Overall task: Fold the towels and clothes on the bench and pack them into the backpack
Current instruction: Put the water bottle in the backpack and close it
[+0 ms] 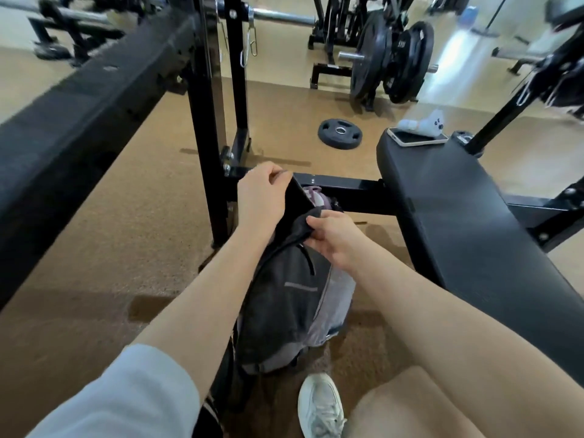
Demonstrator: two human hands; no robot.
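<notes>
Brown gym flooring [110,216] runs under black racks and weight plates. At the middle of the view the left hand [260,192] pinches the far edge of the backpack's [284,305] open flap with curled fingers, lifting it toward 12 o'clock. Just beside it at 4 o'clock, the right hand [335,238] grips the near rim of the opening, thumb on top of the dark fabric. Between the two hands, purple-and-white folded cloth [313,197] shows inside the bag. The backpack stands on the floor beside the black bench [458,216], which stretches off toward 3 o'clock. A phone [417,138] lies at the bench's far end, and a white sneaker [320,406] sits at 6 o'clock.
</notes>
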